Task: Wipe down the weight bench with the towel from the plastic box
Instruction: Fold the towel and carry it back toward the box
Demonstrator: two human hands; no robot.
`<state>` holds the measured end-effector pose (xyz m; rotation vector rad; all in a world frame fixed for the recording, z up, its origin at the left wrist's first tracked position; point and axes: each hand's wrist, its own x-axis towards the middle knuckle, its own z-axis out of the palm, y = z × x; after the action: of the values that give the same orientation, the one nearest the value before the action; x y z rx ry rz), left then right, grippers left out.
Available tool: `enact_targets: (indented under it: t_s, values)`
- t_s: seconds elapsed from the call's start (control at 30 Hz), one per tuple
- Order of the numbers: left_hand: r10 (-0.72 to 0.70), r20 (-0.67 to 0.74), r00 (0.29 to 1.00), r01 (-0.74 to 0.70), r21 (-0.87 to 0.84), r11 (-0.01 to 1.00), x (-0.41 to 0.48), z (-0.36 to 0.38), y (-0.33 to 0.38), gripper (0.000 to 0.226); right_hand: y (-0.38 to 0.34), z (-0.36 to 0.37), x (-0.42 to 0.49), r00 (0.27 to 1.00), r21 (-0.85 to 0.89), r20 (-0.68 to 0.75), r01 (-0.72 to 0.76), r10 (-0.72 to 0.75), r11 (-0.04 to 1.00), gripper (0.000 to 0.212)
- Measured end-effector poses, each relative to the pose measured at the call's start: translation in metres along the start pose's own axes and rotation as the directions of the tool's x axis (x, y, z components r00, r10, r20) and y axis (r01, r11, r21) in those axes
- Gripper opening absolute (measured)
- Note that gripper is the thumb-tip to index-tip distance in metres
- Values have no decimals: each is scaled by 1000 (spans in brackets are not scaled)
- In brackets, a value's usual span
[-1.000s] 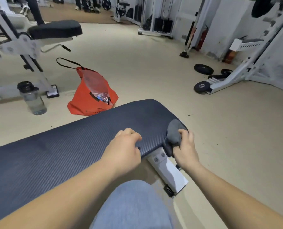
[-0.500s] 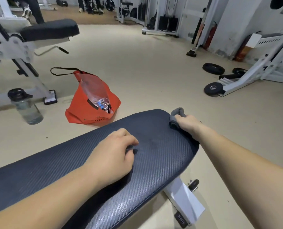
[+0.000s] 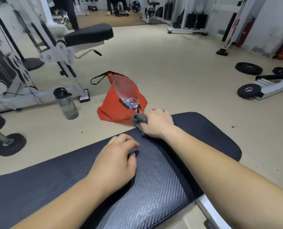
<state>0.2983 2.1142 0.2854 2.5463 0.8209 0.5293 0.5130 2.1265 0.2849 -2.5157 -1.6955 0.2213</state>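
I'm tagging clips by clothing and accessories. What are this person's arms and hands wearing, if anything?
Nothing that shows. The left hand and right hand are bare, without gloves. The left forearm and right forearm are uncovered up to the frame's edge: no sleeves, watch or wristband in view.

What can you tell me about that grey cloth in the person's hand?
The towel is a dark grey, soft-looking cloth, bunched into a wrinkled wad. The right hand grips it with fingers curled round it, so only part of it shows. Its lower end touches the far edge of the dark textured bench pad.
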Motion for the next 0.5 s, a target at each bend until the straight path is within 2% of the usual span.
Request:
enact_targets:
  t_s: [0.13,0.23,0.33,0.43,0.5]
  values:
    - [-128,-34,991,129,20,992,-44,-43,-36,29,-57,4,-24,998,-66,9,60,-60,996,39]
    - [-195,-56,979,194,-13,981,-79,-70,-61,26,-124,3,-65,967,-153,23,252,-252,955,35]
    - [-280,-87,956,273,-86,958,-103,-95,-87,26,-189,9,-96,906,-73,55,423,-419,903,29]
    - [-345,-109,932,324,-171,930,-116,-120,-121,30,-223,3,-75,931,62,67,354,-358,933,25]
    - [-379,-88,921,351,-230,908,-117,-132,-145,29,-245,6,-53,952,3,55,300,-300,954,30]
